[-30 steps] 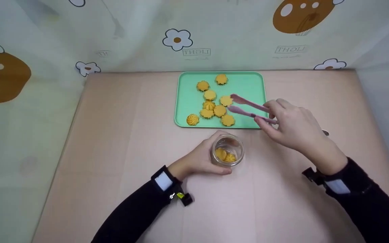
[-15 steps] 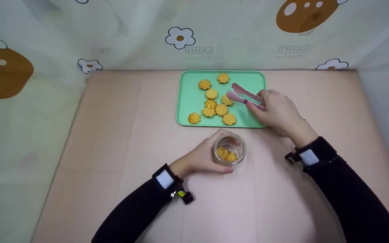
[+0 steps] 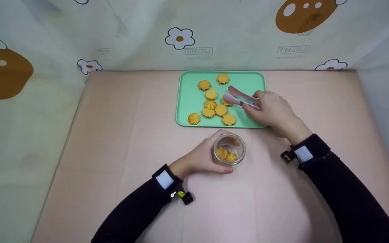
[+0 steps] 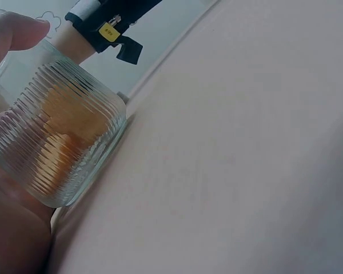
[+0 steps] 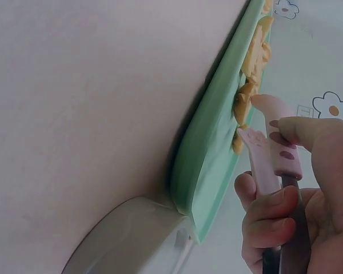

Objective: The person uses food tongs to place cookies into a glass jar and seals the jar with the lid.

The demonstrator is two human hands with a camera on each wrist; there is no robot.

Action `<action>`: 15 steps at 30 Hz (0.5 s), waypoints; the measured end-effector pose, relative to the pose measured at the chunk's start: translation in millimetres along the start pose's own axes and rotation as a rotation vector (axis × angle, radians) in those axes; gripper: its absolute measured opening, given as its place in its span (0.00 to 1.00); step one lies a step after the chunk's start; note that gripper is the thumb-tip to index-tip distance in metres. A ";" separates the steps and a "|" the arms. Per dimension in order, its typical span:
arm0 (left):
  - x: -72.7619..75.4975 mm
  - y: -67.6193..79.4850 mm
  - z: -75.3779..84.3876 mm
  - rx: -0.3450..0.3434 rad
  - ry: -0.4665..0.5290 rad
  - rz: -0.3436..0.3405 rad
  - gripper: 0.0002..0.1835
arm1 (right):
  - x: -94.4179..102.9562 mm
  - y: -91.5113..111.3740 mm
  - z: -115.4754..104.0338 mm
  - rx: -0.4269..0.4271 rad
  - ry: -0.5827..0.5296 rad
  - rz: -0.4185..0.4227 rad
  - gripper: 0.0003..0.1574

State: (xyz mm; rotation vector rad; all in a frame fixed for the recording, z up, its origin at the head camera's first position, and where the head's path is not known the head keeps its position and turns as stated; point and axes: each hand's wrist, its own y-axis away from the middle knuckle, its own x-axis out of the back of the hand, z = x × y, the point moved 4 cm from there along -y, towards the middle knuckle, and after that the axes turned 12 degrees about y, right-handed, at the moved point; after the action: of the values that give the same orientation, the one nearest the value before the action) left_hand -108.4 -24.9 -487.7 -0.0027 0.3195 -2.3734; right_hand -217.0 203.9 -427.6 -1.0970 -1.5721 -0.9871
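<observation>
My left hand grips a clear ribbed glass jar round its side, in front of the tray. A few golden cookies lie at the jar's bottom. Pink tongs with spotted arms are held in my right hand, thumb on one arm and fingers round the other. The tong tips stand apart over a cookie on the tray and partly hide it. Several more flower-shaped cookies sit around it on the green tray, and a swirled cookie lies at its front left.
The pink-beige table stretches around the tray and jar. Patterned cloth hangs behind the table's back edge and along its sides. A pale, curved-rimmed object stands by the tray's corner, mostly hidden under my right hand in the head view.
My right hand has moved left and farther over the tray with the tongs, whose tips now overlap a cookie. The left hand keeps its place on the jar.
</observation>
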 end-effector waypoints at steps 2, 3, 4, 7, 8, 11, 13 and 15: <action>0.0 0.2 0.2 -0.001 0.004 0.002 0.48 | -0.6 -0.5 0.1 0.002 -0.001 -0.006 0.38; -0.1 0.3 0.2 -0.001 0.004 0.003 0.48 | -0.8 -0.6 0.1 0.004 -0.001 -0.007 0.38; -0.1 0.4 0.3 -0.001 0.007 0.003 0.48 | -1.1 -0.8 0.4 0.006 0.000 -0.007 0.37; -0.4 0.7 0.6 -0.002 0.014 0.005 0.48 | -2.2 -1.3 1.3 0.019 -0.002 -0.009 0.36; -0.6 0.7 0.6 -0.001 0.016 0.004 0.48 | -2.5 -1.3 1.6 0.023 -0.004 -0.013 0.35; -0.7 0.5 0.4 0.002 0.019 0.005 0.48 | -3.4 -1.0 2.1 0.031 -0.011 -0.030 0.34; -0.7 0.2 -0.1 0.001 0.024 0.003 0.48 | -3.2 -0.6 1.5 0.033 -0.008 -0.044 0.33; -0.6 -0.2 -0.5 -0.002 0.030 -0.002 0.48 | -3.1 -0.5 0.7 0.031 -0.003 -0.058 0.32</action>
State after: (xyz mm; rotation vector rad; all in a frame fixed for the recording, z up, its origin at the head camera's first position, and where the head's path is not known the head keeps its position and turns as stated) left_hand -108.2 -24.2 -488.1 0.0322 0.3361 -2.3769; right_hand -217.2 203.9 -430.8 -1.0372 -1.6240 -0.9966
